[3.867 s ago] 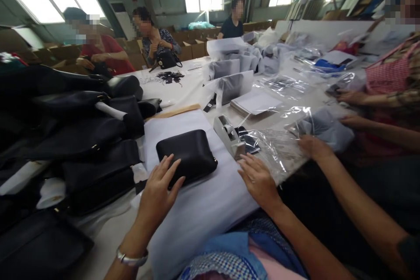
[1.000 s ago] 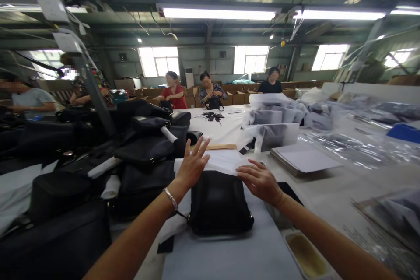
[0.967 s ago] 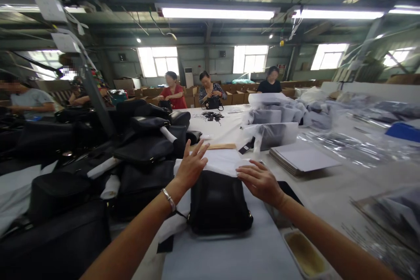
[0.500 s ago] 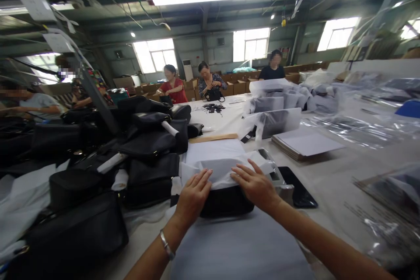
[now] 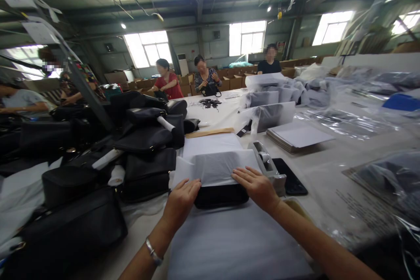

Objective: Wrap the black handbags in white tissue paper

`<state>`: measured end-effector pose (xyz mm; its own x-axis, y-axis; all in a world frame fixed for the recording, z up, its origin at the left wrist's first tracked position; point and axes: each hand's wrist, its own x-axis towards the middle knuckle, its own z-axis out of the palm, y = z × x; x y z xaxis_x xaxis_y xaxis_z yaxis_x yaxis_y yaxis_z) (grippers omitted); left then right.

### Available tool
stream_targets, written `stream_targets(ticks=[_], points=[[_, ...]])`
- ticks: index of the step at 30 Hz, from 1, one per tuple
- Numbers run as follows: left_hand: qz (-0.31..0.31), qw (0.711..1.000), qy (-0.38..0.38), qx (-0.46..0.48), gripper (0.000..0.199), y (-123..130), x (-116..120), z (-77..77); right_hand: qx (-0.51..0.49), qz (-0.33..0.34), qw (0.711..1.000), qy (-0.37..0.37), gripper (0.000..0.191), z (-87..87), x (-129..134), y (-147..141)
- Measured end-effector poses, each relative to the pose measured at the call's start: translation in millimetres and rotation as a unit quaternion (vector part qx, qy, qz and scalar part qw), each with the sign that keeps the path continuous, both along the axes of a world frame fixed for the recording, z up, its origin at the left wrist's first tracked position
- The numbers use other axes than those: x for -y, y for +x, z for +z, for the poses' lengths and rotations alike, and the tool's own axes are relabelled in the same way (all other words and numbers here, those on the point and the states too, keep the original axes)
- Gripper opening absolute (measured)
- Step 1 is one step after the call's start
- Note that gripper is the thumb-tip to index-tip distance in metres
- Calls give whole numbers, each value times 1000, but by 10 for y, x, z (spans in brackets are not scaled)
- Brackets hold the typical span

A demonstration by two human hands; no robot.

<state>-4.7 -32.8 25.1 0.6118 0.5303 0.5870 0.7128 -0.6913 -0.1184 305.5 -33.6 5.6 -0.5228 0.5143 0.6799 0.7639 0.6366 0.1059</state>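
A black bag (image 5: 221, 197) lies in front of me, its top covered by a sheet of white tissue paper (image 5: 215, 168). My left hand (image 5: 181, 203) rests at the bag's left side, fingers extended and touching the paper's near left edge. On the opposite side, my right hand (image 5: 259, 189) lies with stretched fingers on the paper's right edge. Neither hand is closed around anything. Under the bag, a stack of white paper (image 5: 236, 245) spreads toward me. The bag's near side shows dark below the paper; its far side is hidden.
Black bags (image 5: 75, 227) are heaped on the left. A grey tray (image 5: 267, 162) and a black phone (image 5: 290, 177) are right of the wrapped bag. Beyond them sit stacked boards (image 5: 298, 134) and paper-wrapped bags (image 5: 272, 116). Several people work across the table.
The tissue paper now lies smoother and flatter over the bag. My left hand has shifted left and slightly down, widening the gap between my hands. The view has turned slightly.
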Motion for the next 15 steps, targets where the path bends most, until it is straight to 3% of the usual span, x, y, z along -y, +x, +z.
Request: stream_targets(ticks=[4,7,11,15], points=[[5,1000,-7,24,25,118,40,175,6,0,1000,-16,46,-43,20,17],[11,998,-51,24,44,321,13,247,12,-3,999,-47,52,-13,16,29],[-10,992,-125,-23,55,516,64,95,8,-13,995,-96,50,75,141,88],[-2,989,-144,-45,55,529,233,-101,-47,-17,988,-144,38,127,605,145]])
